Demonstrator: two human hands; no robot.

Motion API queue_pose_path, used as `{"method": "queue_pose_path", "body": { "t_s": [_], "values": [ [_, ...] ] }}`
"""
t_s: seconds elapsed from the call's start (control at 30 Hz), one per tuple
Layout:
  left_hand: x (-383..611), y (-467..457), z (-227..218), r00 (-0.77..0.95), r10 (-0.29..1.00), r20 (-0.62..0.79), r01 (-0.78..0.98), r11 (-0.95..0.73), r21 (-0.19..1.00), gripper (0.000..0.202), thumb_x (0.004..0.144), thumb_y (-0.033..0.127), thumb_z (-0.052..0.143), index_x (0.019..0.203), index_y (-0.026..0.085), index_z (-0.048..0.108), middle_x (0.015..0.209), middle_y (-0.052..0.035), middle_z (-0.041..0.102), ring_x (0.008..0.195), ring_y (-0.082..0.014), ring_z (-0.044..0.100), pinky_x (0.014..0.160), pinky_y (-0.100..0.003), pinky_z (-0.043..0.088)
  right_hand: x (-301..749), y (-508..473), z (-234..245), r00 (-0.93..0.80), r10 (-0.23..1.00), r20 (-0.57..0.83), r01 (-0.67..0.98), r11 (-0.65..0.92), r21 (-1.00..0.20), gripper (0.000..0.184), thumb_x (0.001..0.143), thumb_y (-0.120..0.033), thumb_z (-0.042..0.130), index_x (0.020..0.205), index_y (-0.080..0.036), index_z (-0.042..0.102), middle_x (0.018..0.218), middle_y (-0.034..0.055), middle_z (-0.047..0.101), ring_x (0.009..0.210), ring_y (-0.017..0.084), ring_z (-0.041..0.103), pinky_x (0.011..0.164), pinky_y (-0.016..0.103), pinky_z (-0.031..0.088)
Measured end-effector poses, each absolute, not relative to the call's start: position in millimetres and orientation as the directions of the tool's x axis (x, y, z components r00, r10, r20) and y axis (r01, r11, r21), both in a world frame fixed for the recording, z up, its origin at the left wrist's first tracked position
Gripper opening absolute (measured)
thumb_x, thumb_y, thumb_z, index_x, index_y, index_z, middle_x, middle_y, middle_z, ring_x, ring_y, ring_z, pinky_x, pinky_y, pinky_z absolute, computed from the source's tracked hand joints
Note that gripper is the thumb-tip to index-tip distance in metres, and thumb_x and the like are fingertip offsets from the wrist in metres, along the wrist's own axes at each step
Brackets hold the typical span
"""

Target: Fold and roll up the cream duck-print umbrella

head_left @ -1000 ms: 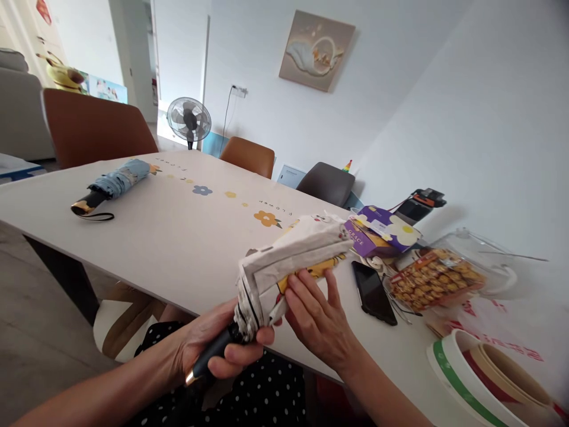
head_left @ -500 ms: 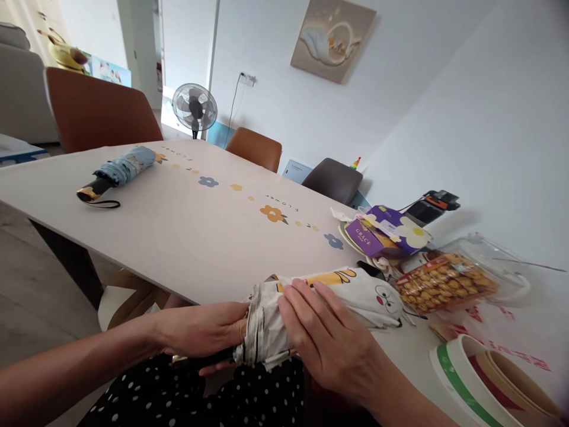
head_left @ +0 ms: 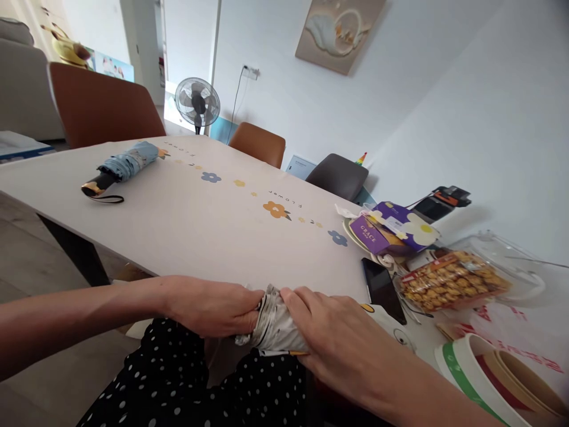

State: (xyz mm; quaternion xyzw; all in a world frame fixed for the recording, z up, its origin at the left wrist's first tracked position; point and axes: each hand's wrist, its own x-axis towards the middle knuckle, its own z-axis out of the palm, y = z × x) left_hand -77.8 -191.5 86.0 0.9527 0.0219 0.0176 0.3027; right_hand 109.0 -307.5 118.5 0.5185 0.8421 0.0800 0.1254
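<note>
A folded white umbrella with cartoon prints lies across the near edge of the table, over my lap. My left hand is closed round its handle end, which is hidden under the fingers. My right hand is wrapped over the gathered canopy just beside the left one, pressing the fabric together. The umbrella's far end pokes out beyond my right hand. A second folded umbrella, light blue with a black handle and strap, rests at the far left of the table.
On the table to the right are a black phone, a purple box on a plate, a bag of snacks and tape rolls. Brown chairs and a fan stand behind the table.
The white umbrella was lowered from above the table to the table's edge and my lap. My right hand shifted from under the canopy to over it, closing in next to my left hand.
</note>
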Motion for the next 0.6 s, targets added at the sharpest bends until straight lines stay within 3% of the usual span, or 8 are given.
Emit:
{"method": "queue_pose_path", "body": {
  "t_s": [0.07, 0.13, 0.2, 0.3, 0.47, 0.6],
  "values": [
    [-77, -190, 90, 0.989, 0.059, -0.134, 0.14, -0.645, 0.751, 0.025, 0.084, 0.025, 0.037, 0.1, 0.018, 0.056, 0.091, -0.0056, 0.063, 0.069, -0.015, 0.054, 0.066, -0.025, 0.046, 110, -307, 117, -0.426, 0.892, -0.149, 0.852, 0.451, 0.266, 0.049, 0.068, -0.011, 0.051, 0.115, -0.015, 0.044, 0.085, 0.0046, 0.058, 0.067, 0.019, 0.058, 0.053, 0.031, 0.045],
    [-76, -185, 92, 0.954, 0.039, -0.297, 0.289, -0.378, 0.88, 0.029, 0.087, 0.031, 0.035, 0.105, 0.017, 0.053, 0.078, -0.0031, 0.06, 0.055, -0.0117, 0.049, 0.05, -0.023, 0.042, 112, -306, 114, -0.436, 0.892, -0.116, 0.826, 0.448, 0.342, 0.048, 0.067, -0.007, 0.05, 0.114, -0.014, 0.044, 0.081, 0.0036, 0.057, 0.062, 0.018, 0.056, 0.05, 0.031, 0.042],
    [-75, -178, 91, 0.927, 0.01, -0.376, 0.374, -0.14, 0.917, 0.03, 0.083, 0.034, 0.044, 0.107, 0.018, 0.051, 0.075, -0.0012, 0.059, 0.051, -0.0103, 0.048, 0.043, -0.021, 0.038, 113, -306, 110, -0.473, 0.879, -0.055, 0.767, 0.441, 0.466, 0.046, 0.07, -0.004, 0.049, 0.115, -0.012, 0.045, 0.078, 0.0041, 0.056, 0.058, 0.018, 0.055, 0.048, 0.031, 0.039],
    [-72, -166, 84, 0.913, -0.104, -0.396, 0.406, 0.122, 0.906, 0.036, 0.075, 0.034, 0.056, 0.107, 0.018, 0.052, 0.081, -0.0024, 0.063, 0.056, -0.0126, 0.055, 0.048, -0.023, 0.044, 114, -307, 106, -0.579, 0.811, 0.083, 0.657, 0.403, 0.637, 0.037, 0.078, -0.005, 0.046, 0.115, -0.008, 0.047, 0.076, 0.0068, 0.058, 0.058, 0.018, 0.054, 0.05, 0.031, 0.038],
    [-64, -162, 70, 0.833, -0.399, -0.383, 0.491, 0.214, 0.845, 0.024, 0.073, 0.036, 0.062, 0.084, 0.015, 0.061, 0.067, -0.003, 0.062, 0.049, -0.0131, 0.054, 0.045, -0.025, 0.045, 111, -311, 101, -0.669, 0.696, 0.261, 0.619, 0.326, 0.714, 0.03, 0.084, -0.01, 0.049, 0.113, -0.007, 0.049, 0.091, 0.0159, 0.064, 0.072, 0.023, 0.059, 0.061, 0.036, 0.042],
    [-66, -166, 70, 0.801, -0.354, -0.483, 0.559, 0.153, 0.815, 0.025, 0.07, 0.036, 0.067, 0.064, 0.016, 0.054, 0.045, 0.0018, 0.049, 0.038, -0.0108, 0.044, 0.036, -0.021, 0.035, 108, -314, 100, -0.629, 0.732, 0.263, 0.659, 0.322, 0.68, 0.033, 0.083, -0.009, 0.048, 0.115, -0.007, 0.049, 0.095, 0.0169, 0.064, 0.078, 0.025, 0.059, 0.065, 0.038, 0.043]
  ]
}}
